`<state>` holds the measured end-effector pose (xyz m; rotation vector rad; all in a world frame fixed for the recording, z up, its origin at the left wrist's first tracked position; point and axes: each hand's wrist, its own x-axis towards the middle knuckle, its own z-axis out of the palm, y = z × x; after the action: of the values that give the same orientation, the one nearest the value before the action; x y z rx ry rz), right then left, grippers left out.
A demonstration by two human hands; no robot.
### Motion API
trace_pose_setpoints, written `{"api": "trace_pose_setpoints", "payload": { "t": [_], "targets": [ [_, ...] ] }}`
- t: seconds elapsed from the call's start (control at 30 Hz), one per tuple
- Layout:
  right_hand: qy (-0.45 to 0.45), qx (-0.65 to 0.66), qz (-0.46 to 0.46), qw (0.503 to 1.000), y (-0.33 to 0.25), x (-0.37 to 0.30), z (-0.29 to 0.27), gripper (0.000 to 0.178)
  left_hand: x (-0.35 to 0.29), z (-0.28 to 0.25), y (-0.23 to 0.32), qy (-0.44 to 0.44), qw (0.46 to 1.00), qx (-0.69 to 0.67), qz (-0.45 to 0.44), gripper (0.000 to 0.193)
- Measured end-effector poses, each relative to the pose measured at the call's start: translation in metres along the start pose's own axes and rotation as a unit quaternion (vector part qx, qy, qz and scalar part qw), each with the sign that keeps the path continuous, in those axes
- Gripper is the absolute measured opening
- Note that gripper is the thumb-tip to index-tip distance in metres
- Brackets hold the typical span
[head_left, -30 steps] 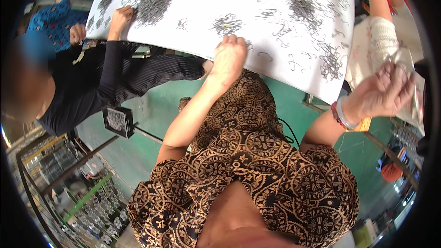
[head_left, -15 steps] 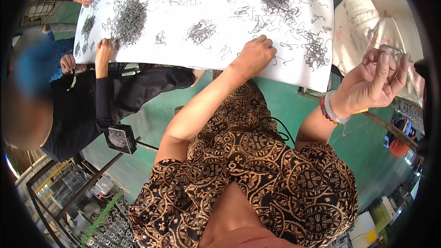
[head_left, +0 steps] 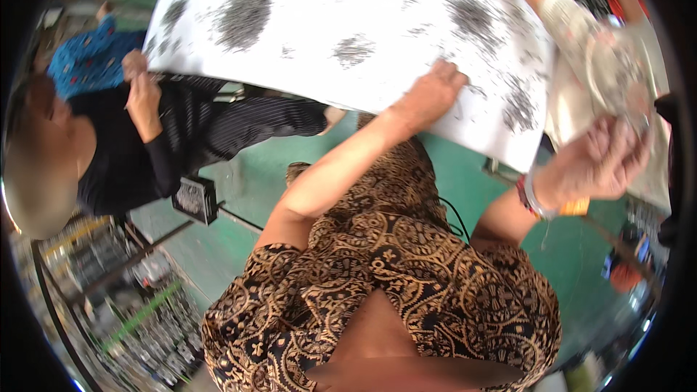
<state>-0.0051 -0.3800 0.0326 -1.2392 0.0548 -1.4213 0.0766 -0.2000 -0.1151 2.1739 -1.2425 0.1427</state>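
My left hand (head_left: 434, 93) rests at the near edge of a white-topped table (head_left: 312, 76), its fingers curled down among thin dark bent wire pieces (head_left: 472, 91). Whatever lies under those fingertips is hidden. My right hand (head_left: 599, 156) is raised off the table's right side, fingers bunched and smeared by motion. A faint grey bent metal piece (head_left: 643, 122) shows at its fingertips. More such pieces lie in a heap (head_left: 519, 109) to the right of my left hand, and in a larger heap (head_left: 472, 16) beyond it.
Other dark heaps (head_left: 245, 16) cover the table's left part. At left sits a person in black (head_left: 120, 152), hands together by the table edge. Another person's light sleeve (head_left: 570, 22) reaches in from the right. A black box (head_left: 194, 199) of small pieces stands at lower left.
The view has shifted and blurred. My right hand's fingers have drawn together. At left, the person's hands have come together off the table; at right, the other person's hand now reaches onto it.
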Motion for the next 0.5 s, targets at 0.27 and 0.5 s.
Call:
{"api": "trace_pose_setpoints", "payload": {
  "t": [0.27,0.5],
  "targets": [
    [0.025,-0.013,0.007,1.000,0.004,0.009,-0.003,0.041,-0.049,-0.076,-0.063,0.035,0.953,0.146,-0.263,0.017],
    [-0.039,0.040,-0.019,0.998,-0.002,0.006,0.003,0.041,-0.034,-0.060,-0.052,0.010,0.988,0.112,-0.102,0.030]
  ]
}}
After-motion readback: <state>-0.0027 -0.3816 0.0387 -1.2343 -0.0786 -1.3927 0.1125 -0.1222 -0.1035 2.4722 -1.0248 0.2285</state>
